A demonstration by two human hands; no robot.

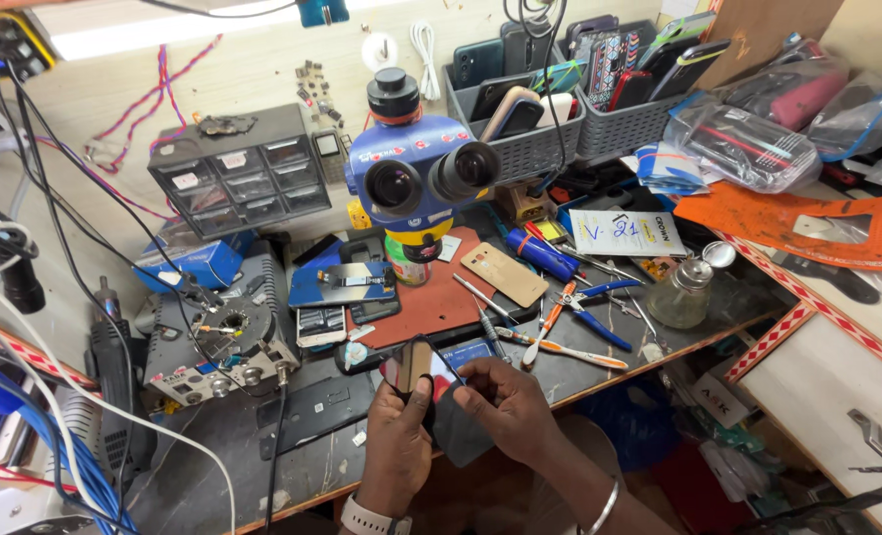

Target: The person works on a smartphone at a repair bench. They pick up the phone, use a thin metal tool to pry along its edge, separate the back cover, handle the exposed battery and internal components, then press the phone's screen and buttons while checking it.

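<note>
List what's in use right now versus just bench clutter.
In use:
left hand
right hand
phone, held by both hands

Lying about:
microscope
parts drawer cabinet
grey baskets of phones
glass bottle
pliers
gold back cover

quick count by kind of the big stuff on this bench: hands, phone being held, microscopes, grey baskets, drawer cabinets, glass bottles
Hands: 2, left hand and right hand
Phone held in both: 1, phone
Microscope: 1
Grey baskets: 2, first basket, second basket
Drawer cabinet: 1
Glass bottle: 1
Total: 8
</note>
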